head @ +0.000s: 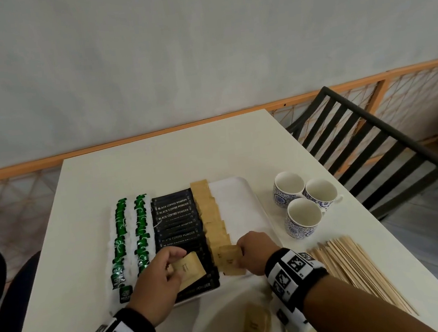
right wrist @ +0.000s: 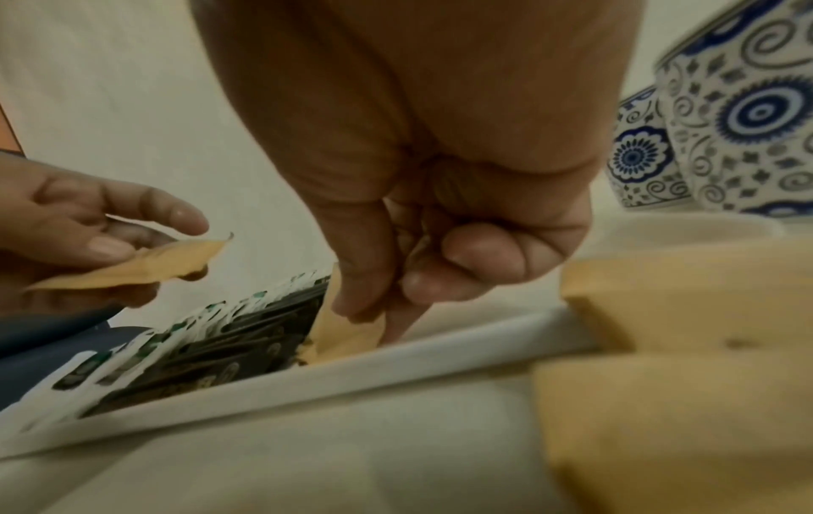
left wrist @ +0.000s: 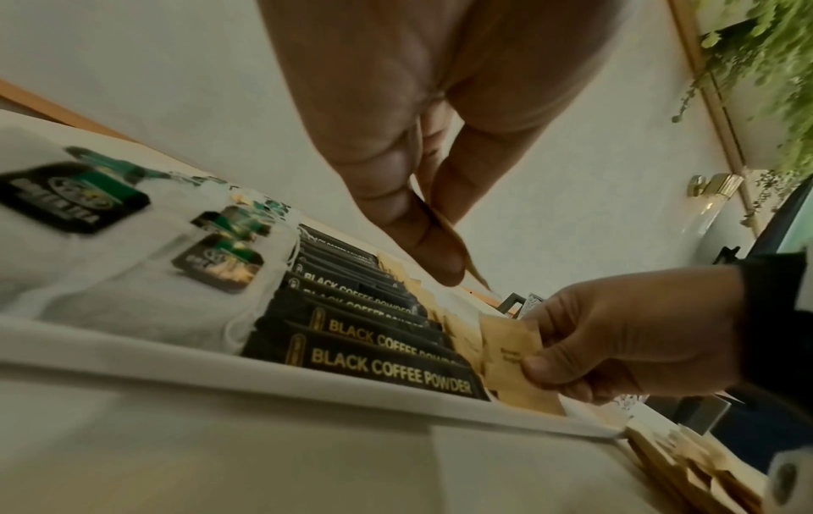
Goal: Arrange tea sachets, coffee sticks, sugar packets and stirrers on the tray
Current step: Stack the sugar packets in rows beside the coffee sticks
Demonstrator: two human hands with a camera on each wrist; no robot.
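1. The right hand (head: 253,255) pinches a brown sugar packet (head: 230,259) between thumb and fingertips, holding it upright at the near end of the sugar row (head: 210,216) inside the white tray (head: 245,190); the packet's lower edge touches the tray floor just inside the near rim.
2. The left hand (head: 157,281) holds a second brown sugar packet (head: 189,268), thumb above and fingers beneath it, lifted above the near end of the black coffee sticks (head: 176,220).
3. The two pinched packets sit just beside each other, not touching; the left one is tilted, the right one close to vertical.
4. Beyond the left hand's grip, two columns of green-and-white tea sachets (head: 126,232) lie along the tray's left part, then the coffee sticks, then the sugar row running away from the right hand's grip.
5. To the right of the right wrist, a spread of wooden stirrers (head: 357,267) lies on the white table (head: 156,162), outside the tray.
6. Nearer the person than both grips, loose brown packets (head: 255,327) lie on the table.
7. Past the right hand, off the tray's right edge, stand three blue-patterned cups (head: 302,205).
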